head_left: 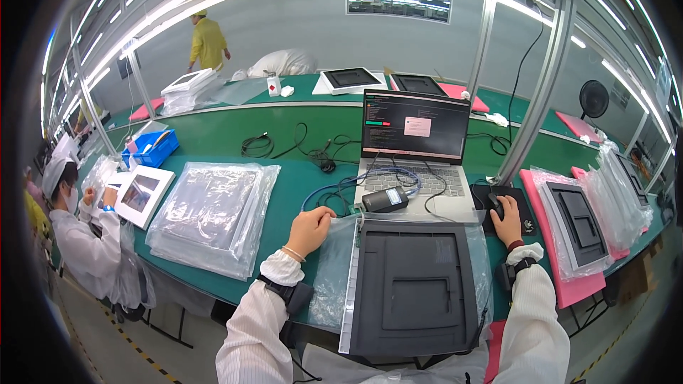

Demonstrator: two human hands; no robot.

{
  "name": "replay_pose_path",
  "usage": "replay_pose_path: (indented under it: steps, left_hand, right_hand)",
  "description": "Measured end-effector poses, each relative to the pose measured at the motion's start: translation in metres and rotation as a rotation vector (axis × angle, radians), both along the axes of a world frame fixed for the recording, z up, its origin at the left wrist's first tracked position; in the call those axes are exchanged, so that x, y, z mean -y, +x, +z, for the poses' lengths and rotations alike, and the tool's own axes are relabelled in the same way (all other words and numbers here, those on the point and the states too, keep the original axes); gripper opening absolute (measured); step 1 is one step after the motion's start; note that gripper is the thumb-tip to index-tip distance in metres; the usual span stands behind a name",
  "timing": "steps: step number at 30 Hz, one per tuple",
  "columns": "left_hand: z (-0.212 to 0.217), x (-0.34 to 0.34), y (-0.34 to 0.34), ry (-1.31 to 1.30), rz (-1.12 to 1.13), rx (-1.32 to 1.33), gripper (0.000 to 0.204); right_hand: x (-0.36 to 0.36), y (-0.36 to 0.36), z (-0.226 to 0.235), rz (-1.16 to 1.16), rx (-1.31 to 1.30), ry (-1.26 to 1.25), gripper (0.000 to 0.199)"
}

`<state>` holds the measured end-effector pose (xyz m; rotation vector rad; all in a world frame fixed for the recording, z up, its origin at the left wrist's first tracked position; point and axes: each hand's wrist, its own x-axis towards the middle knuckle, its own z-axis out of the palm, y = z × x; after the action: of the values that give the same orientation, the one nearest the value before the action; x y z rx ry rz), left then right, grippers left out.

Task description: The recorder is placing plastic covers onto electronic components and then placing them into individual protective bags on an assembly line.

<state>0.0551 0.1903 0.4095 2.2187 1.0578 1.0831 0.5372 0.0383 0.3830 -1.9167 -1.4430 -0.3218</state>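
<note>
In front of me lies a black rectangular panel (437, 256) with a recessed back and a pale side edge, resting on a clear plastic bag (329, 277). My left hand (309, 231) is closed at the bag's upper left corner; what its fingers pinch, if anything, is hidden. My right hand (508, 220) is wrapped over a black computer mouse (495, 203) on a dark mouse pad (523, 208). Beyond the panel stands an opened laptop (414, 128) with a small pale window on its dark screen. A black handheld device with a small display (385, 200) lies across its keyboard, with cables attached.
Bagged panels (210, 206) are stacked at left, near a blue bin (151, 148). Another black panel (575, 224) lies on pink foam (537, 224) at right, beside a metal post (537, 85). Loose cables (260, 146) cross the green table. A co-worker (89, 235) sits far left.
</note>
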Motion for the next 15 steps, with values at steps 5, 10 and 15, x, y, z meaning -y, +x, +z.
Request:
replay_pose_path:
  steps: [5,10,15]
  left_hand:
    - [-0.001,0.0002,0.0005,-0.031,-0.008,-0.01,0.017]
    - [-0.0028,-0.0012,0.0023,-0.045,-0.03,0.002,0.016]
    - [-0.001,-0.0001,0.0023,-0.079,-0.038,-0.003,0.017]
  right_hand:
    - [0.0,-0.0026,0.0009,-0.024,0.015,-0.004,0.04]
    - [0.0008,-0.0039,0.0053,-0.031,0.015,-0.015,0.038]
    - [0.002,-0.006,0.0074,-0.046,0.004,-0.038,0.039]
